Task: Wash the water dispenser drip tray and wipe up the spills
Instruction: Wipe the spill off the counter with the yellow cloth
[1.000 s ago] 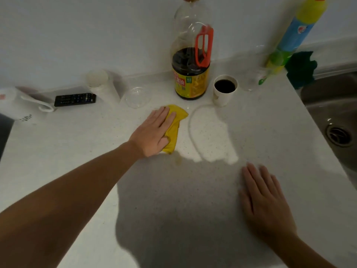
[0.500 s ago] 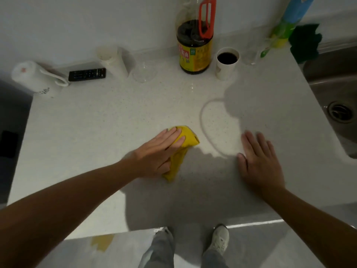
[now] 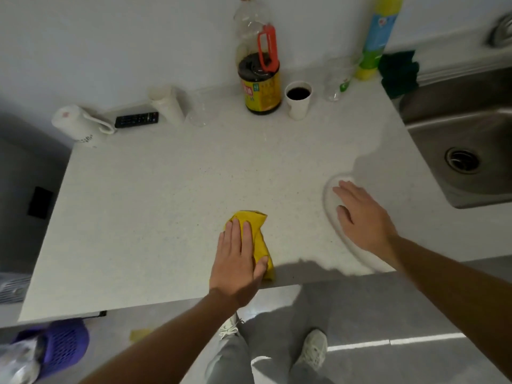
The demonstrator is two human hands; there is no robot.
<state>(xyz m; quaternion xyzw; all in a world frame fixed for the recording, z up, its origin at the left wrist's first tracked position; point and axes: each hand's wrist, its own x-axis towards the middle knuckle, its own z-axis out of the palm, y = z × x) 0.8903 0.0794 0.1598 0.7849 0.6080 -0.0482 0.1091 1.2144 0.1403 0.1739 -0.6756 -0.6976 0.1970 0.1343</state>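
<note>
Two hands: both yours are on the white countertop point(image 3: 155, 206), palms down.
Left hand: your left hand point(image 3: 237, 263) lies flat on the yellow cloth point(image 3: 259, 231), fingers spread and pressing it down rather than gripping, which suits wiping.
Cloth position: it sits near the front edge, roughly centre, so this stroke looks close to its end.
Right hand: your right hand point(image 3: 360, 214) is open and holds nothing, resting flat to the right, likely to brace you while you lean in.
Spill: a faint wet outline point(image 3: 331, 195) curves around your right fingertips; that patch seems not yet wiped.
Drip tray: you won't find it in view; I cannot tell where it is.
Far edge: the soy sauce bottle point(image 3: 260, 87) and the paper cup point(image 3: 298, 102) of dark liquid stand together by the wall, well clear of the cloth.
Sink: the steel sink point(image 3: 454, 128) lies to the right, handy for rinsing.
Next move: judging by the outline, carry the cloth right.
</note>
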